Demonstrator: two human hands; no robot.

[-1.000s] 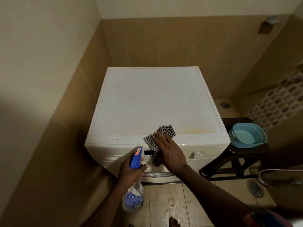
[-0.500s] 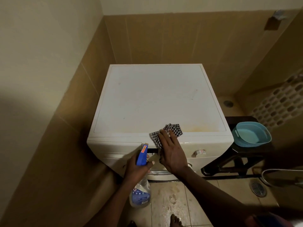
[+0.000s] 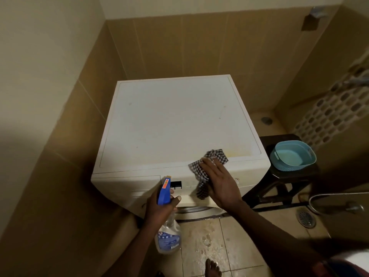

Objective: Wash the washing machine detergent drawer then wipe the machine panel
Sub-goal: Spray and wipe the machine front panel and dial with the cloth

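A white front-loading washing machine (image 3: 175, 124) stands in a tiled corner. Its control panel (image 3: 129, 184) faces me, with a small dark display (image 3: 176, 184) near the middle. The detergent drawer front at the panel's left looks closed. My right hand (image 3: 221, 183) presses a black-and-white checked cloth (image 3: 214, 156) flat against the panel's right part and the top front edge. My left hand (image 3: 159, 206) grips a clear spray bottle (image 3: 168, 238) with a blue trigger head, held in front of the panel's middle.
A dark stool (image 3: 283, 176) to the right of the machine carries a light blue basin (image 3: 292, 155). The tiled floor (image 3: 209, 242) is wet in front of the machine. A floor drain (image 3: 305, 217) and a metal hose lie at right. My bare foot (image 3: 212, 268) shows at the bottom.
My right hand has slid the checked cloth rightward along the panel, away from the display. The left hand with the spray bottle has stayed in front of the panel.
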